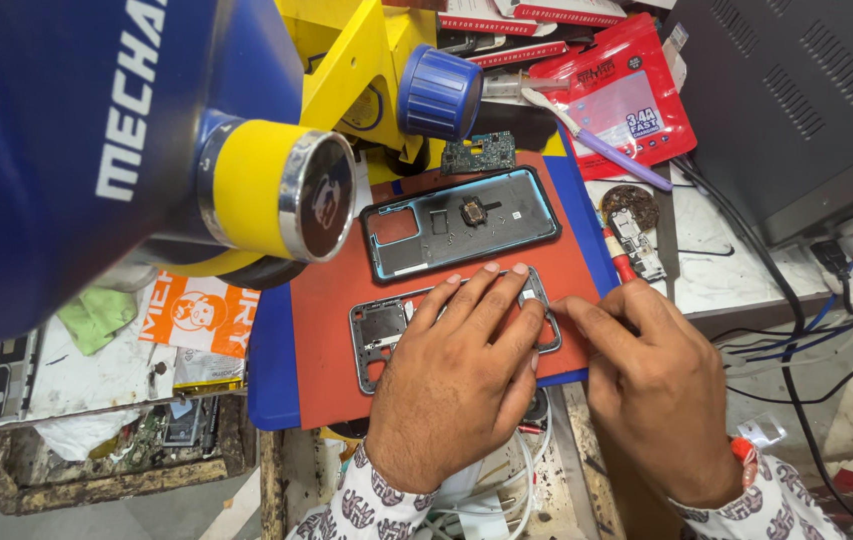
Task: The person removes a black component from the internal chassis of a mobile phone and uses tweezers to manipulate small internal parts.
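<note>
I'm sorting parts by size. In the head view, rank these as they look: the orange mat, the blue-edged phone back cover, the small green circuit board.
1. orange mat
2. blue-edged phone back cover
3. small green circuit board

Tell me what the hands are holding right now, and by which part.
The left hand presses flat on the grey metal phone frame, covering its middle; the right hand pinches its right end. Nothing is lifted.

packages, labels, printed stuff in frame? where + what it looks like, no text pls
Red pouch: top right of the bench, flat glossy packet with a pale window panel.
Red-and-white cartons: top centre, thin flat boxes stacked behind the microscope.
Orange printed sheet: left of the red mat, orange with a white figure.
Microscope body: upper left, blue with white lettering.
No screens visible.
</note>
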